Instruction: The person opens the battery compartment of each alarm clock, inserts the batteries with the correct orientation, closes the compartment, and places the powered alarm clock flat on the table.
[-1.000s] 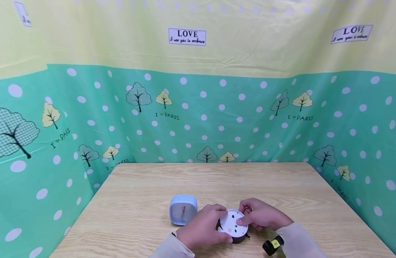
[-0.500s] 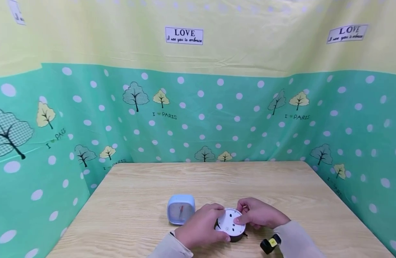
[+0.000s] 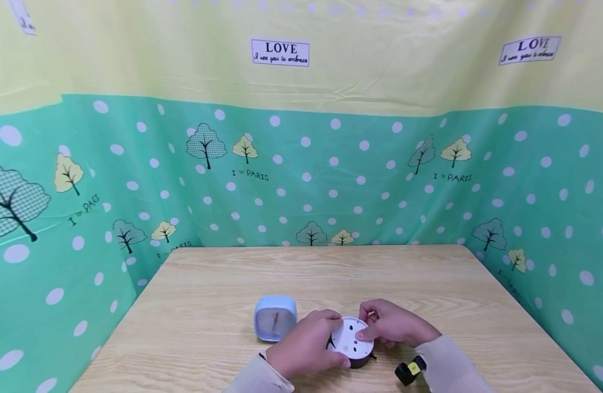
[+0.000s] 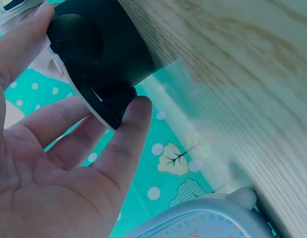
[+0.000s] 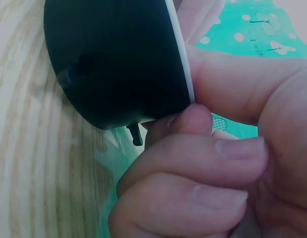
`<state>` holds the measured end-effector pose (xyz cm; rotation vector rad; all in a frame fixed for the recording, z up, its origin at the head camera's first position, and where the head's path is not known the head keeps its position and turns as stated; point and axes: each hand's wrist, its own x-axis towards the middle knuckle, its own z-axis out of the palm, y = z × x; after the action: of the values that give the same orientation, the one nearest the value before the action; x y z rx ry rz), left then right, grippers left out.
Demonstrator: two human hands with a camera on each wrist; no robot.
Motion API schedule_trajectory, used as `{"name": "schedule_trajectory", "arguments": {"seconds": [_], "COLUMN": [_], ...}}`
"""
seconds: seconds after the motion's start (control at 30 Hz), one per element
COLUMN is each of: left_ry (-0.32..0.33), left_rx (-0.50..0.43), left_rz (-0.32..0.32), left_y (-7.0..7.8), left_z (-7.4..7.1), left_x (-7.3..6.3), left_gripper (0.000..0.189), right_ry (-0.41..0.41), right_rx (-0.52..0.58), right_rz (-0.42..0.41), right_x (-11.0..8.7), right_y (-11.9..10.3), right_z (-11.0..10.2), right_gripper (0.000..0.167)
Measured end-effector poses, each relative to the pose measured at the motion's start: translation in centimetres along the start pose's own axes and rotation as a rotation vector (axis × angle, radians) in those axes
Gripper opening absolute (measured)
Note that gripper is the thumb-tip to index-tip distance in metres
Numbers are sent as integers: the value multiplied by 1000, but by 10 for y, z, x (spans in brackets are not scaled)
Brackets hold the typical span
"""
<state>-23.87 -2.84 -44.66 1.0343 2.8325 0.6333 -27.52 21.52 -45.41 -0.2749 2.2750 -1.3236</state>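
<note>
A round black alarm clock [image 3: 359, 362] lies face down on the table [image 3: 223, 284], its white back with small dark knobs turned up. My left hand [image 3: 306, 345] grips it from the left, thumb at the near rim and fingertips at the far rim. In the left wrist view, fingertips meet the edge of the black case [image 4: 114, 44]. On the right side, my right hand [image 3: 397, 326] pinches the rim, thumb on the white back and the other fingers curled. A short black leg [image 5: 135, 135] sticks out of the case beside those fingers. The clock's front is hidden.
A light-blue square alarm clock [image 3: 275, 319] stands upright just beyond the left forearm. Below the right wrist sits a black device with a yellow patch [image 3: 411, 371]. Polka-dot curtains [image 3: 331, 180] enclose the table at the back and both sides.
The whole head view has shifted slightly, sliding the scene a little to the left. Both hands keep the same hold on the round clock.
</note>
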Motion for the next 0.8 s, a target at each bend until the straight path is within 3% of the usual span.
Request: {"name": "schedule_trajectory", "arguments": {"seconds": [0.8], "left_ry": [-18], "left_rx": [-50], "left_rz": [-19], "left_y": [-3], "left_z": [0], "left_x": [-1], "left_gripper": [72], "right_ry": [-18], "right_rx": [21], "right_rz": [-8], "right_x": [1], "right_y": [9], "right_z": [-4], "right_gripper": [33]}}
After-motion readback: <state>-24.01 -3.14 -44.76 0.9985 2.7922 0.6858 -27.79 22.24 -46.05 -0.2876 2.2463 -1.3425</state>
